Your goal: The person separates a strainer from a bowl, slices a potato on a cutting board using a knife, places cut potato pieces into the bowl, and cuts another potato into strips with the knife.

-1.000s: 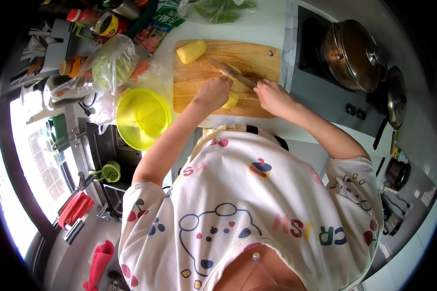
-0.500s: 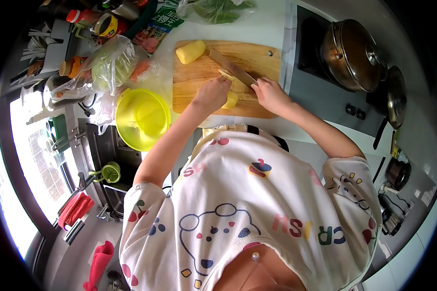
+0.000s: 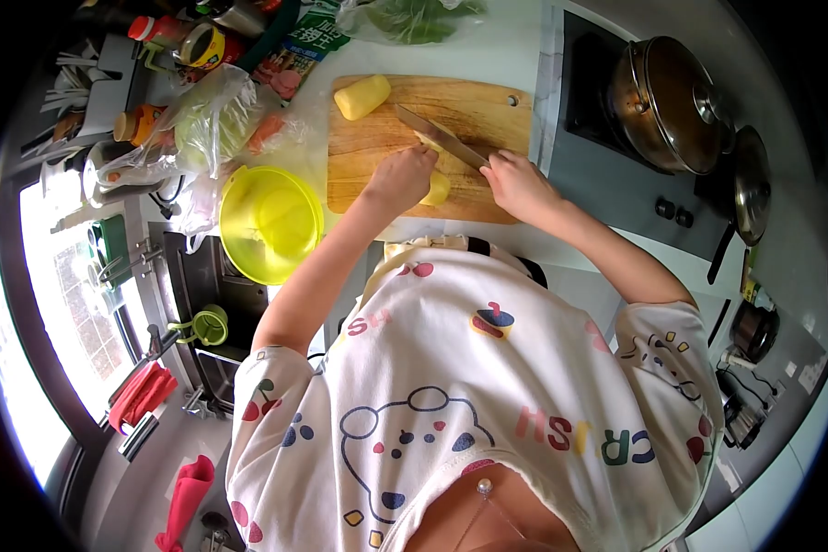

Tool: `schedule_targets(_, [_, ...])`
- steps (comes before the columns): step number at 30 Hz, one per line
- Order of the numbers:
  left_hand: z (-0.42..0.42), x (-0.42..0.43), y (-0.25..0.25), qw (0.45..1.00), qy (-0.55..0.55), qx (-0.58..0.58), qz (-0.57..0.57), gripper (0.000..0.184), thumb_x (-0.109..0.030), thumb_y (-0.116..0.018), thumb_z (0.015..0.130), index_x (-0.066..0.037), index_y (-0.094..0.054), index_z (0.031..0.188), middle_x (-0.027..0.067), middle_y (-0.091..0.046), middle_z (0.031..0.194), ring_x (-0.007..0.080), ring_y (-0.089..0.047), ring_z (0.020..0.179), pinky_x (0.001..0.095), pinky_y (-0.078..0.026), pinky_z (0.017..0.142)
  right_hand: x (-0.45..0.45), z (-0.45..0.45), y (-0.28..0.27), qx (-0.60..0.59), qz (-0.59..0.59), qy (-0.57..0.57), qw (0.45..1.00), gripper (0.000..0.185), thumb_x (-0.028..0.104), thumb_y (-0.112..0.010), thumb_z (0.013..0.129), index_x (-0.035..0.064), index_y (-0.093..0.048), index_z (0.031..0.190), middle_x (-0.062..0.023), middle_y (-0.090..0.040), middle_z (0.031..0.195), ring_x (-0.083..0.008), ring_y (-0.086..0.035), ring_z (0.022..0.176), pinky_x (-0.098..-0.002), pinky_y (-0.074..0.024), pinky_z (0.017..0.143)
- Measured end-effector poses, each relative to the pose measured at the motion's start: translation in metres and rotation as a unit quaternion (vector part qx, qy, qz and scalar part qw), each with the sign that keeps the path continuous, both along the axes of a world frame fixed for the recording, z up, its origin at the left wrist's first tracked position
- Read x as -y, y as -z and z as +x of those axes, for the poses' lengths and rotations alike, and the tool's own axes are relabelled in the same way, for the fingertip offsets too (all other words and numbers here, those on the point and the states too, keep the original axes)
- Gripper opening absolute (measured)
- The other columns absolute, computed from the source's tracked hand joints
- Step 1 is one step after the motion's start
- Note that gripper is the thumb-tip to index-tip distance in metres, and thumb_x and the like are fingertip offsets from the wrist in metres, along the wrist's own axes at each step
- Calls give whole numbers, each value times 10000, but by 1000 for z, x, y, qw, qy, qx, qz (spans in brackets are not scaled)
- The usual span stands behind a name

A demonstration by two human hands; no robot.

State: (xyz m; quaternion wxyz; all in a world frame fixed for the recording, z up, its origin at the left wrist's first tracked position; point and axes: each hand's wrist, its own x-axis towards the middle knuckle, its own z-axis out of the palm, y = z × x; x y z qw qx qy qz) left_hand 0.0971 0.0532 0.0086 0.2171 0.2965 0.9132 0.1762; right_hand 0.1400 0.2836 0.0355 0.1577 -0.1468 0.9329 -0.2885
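My right hand is closed around the handle of a kitchen knife, whose blade slants to the upper left over the wooden cutting board. Beside the blade, my left hand has its fingers curled down on a peeled potato; part of the potato shows below the fingers. Pale cut potato is partly visible between the blade and my left fingers. Another peeled potato lies whole at the board's upper left corner.
A yellow-green basin stands left of the board, by the sink. Bagged vegetables lie farther left, bagged greens behind. On the right, a lidded pot sits on the stove.
My right hand and the knife have shifted slightly right and toward me, with the blade at a slightly different angle. My left hand stays on the potato.
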Motion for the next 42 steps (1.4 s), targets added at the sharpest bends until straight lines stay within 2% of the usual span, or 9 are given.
schedule_targets(19, [-2,1,1,1000,14,-4,3,261,-6,-499,839,18,-629,1064,195,-667,1103,364,-671,964,432,-566,814,6,-8,-8,59,48,-10,997,197,104,-548,958,-76,-589,889,-268,-630,917,-432,-647,851,-485,-544,745])
schedule_targets(22, [-2,-1,-5,1000,7,14,-9,263,-1,-498,836,16,-632,1061,195,-669,1084,369,-671,960,438,-564,806,9,-5,-6,72,45,13,996,243,132,-540,983,-76,-563,860,-277,-604,889,-435,-612,897,-498,-510,786])
schedule_targets(28, [-2,0,1,1000,7,10,-2,262,2,-499,831,8,-635,1056,192,-668,1074,367,-666,959,436,-555,817,5,-3,6,27,12,20,999,262,150,-553,983,-76,-555,852,-272,-607,894,-443,-611,856,-483,-505,753])
schedule_targets(34, [3,2,1,1000,-18,0,23,258,1,-502,832,0,-629,1056,182,-669,1057,357,-666,955,430,-550,822,2,0,12,15,-37,74,996,266,145,-578,974,-71,-549,823,-250,-610,851,-441,-596,762,-478,-482,677])
schedule_targets(42, [1,0,1,1000,-9,3,7,222,-7,-501,837,-4,-602,1034,179,-661,1036,363,-667,936,434,-552,799,6,0,-7,18,-9,40,999,254,148,-556,982,-64,-540,843,-248,-596,872,-449,-584,794,-491,-477,703])
